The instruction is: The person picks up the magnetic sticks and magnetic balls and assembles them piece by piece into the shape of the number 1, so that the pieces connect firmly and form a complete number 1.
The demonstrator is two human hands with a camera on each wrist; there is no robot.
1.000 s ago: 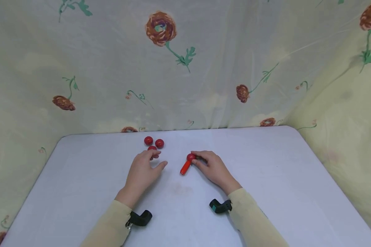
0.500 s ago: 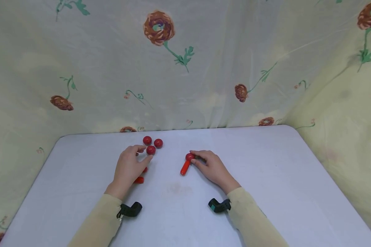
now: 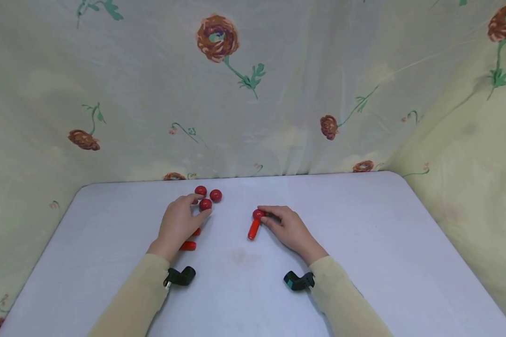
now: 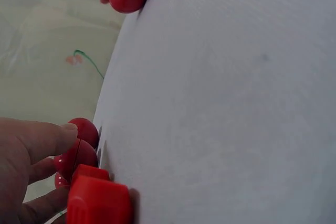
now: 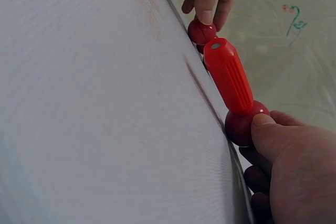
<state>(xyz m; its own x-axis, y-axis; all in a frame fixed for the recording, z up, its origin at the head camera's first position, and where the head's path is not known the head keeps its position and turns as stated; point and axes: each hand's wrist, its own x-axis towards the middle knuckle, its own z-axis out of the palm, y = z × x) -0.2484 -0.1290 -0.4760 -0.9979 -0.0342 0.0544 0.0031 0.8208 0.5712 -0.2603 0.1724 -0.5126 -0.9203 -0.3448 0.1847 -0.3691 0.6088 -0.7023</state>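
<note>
Now the left hand (image 3: 179, 224) narrows on the near ball (image 3: 205, 204), left of the centre stick (image 3: 254, 230), while the right hand (image 3: 287, 229) keeps to its own.

Within the last second the left hand has shifted farther left of the centre stick, thumb and fingers curving in until they appear to pinch the near ball. Right of the stick, the right hand is all but unmoved, thumb and fingers drawn together on the held ball (image 3: 258, 215), which meets the stick's far end. Two more balls (image 3: 216, 195) lie beyond and left of the stick; two other sticks (image 3: 188, 245) lie to its left, partly hidden beneath the left hand. With a ball apparently in each grasp, the work seems to have reached a pick-up.
</note>
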